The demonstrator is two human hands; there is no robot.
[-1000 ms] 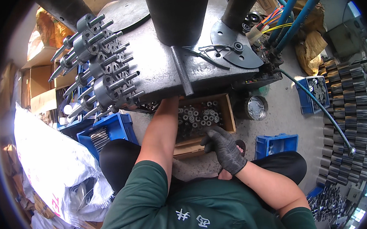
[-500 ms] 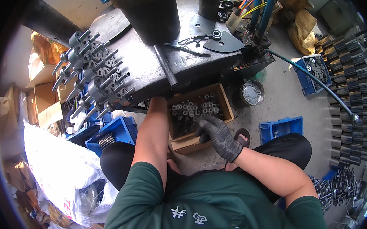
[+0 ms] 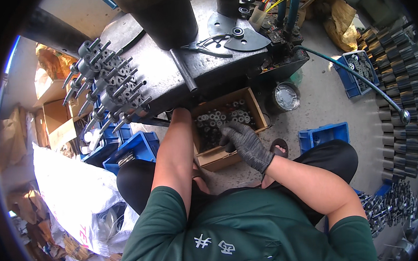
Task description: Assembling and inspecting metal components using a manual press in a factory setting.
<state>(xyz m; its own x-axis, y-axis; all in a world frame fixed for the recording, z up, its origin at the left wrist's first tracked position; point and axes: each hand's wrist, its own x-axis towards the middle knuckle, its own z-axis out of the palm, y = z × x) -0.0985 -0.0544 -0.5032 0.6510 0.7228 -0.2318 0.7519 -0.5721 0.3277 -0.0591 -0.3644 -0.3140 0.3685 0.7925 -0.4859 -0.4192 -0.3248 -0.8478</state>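
My right hand (image 3: pixel 246 146), in a dark grey glove, is over the near side of an open cardboard box (image 3: pixel 216 161). Its fingers are curled toward the thumb; whatever lies between them, if anything, is hidden. Small round metal parts with centre holes (image 3: pixel 216 118), like bearings or rollers, fill the box beneath the fingertips. My left forearm (image 3: pixel 173 144) reaches forward beside the box, and the hand itself disappears under the front edge of the metal workbench (image 3: pixel 165 75).
On the bench stand stacked castings with rods (image 3: pixel 110 84), pliers (image 3: pixel 208 45) and a thick dark column (image 3: pixel 161 18). Blue bins (image 3: pixel 323 135) and a metal can (image 3: pixel 286 97) are on the floor at right. A white sack (image 3: pixel 72 196) lies at left; a long lever (image 3: pixel 359 78) juts out right.
The view has shifted slightly, so the bench sits higher and further left. My right hand stays over the box with its fingers a little higher. My left hand remains hidden.
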